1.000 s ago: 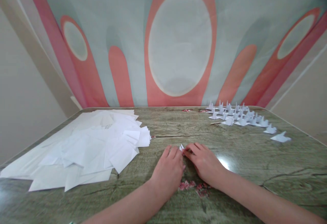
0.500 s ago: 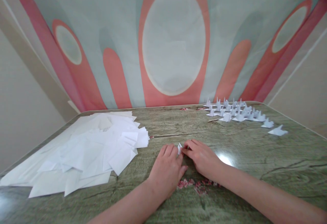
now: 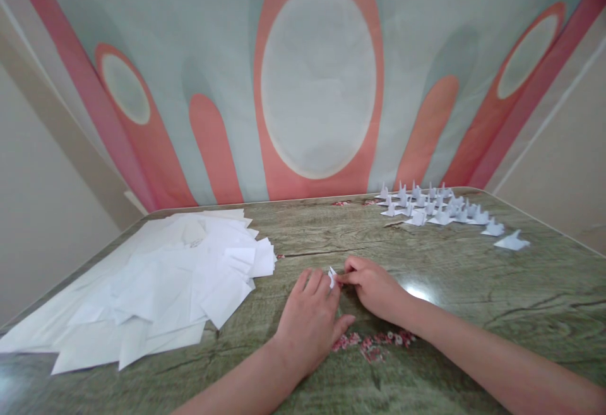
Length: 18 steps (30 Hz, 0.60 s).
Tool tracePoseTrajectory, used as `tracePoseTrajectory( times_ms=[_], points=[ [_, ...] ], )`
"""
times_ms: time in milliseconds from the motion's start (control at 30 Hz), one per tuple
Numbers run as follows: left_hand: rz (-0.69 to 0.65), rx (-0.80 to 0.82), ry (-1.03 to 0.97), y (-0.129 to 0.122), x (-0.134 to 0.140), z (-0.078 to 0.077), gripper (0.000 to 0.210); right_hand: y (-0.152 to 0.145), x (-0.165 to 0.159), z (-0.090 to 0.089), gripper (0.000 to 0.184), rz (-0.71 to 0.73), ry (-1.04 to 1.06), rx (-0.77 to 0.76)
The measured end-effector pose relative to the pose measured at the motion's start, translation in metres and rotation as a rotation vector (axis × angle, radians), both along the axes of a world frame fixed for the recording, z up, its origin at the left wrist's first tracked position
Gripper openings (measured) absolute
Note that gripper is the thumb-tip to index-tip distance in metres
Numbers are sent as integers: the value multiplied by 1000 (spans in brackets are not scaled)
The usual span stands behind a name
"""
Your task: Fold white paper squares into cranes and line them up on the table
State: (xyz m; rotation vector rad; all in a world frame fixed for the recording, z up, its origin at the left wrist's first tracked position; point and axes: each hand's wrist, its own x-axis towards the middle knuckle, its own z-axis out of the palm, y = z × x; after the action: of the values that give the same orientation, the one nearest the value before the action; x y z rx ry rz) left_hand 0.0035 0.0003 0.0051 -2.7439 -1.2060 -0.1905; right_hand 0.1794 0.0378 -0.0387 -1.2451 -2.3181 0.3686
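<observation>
A small piece of folded white paper point(image 3: 332, 275) stands on the table between my hands, its pointed tip upward and its lower part hidden by fingers. My left hand point(image 3: 310, 311) lies palm down and holds the paper against the table with its fingertips; its thumb sticks out to the right. From the other side my right hand point(image 3: 372, 282) meets the paper, index finger and thumb close together at its edge and the other fingers curled in. Finer creases in the paper are too small to make out.
On the left a wide, loose pile of white paper sheets point(image 3: 165, 276) spreads over the wood-grain table point(image 3: 293, 228). Several white folded paper cranes point(image 3: 440, 216) stand in rows at the back right. A patterned backdrop point(image 3: 317, 86) rises behind the table.
My left thumb has moved outward to the right, away from the paper. My right index finger now reaches straighter toward the paper. The view has shifted slightly.
</observation>
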Motion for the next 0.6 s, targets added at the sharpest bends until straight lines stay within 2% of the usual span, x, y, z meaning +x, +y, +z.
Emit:
tracePoseTrajectory(
  times_ms=[133, 433, 600],
  points=[
    [22, -21, -19, -2, -1, -1, 48, 1, 1, 1, 28, 3, 38, -39],
    [26, -82, -59, 1, -1, 4, 38, -2, 0, 4, 28, -5, 13, -4],
    [38, -98, -75, -2, -5, 4, 41, -1, 1, 5, 30, 8, 22, -19]
  ],
)
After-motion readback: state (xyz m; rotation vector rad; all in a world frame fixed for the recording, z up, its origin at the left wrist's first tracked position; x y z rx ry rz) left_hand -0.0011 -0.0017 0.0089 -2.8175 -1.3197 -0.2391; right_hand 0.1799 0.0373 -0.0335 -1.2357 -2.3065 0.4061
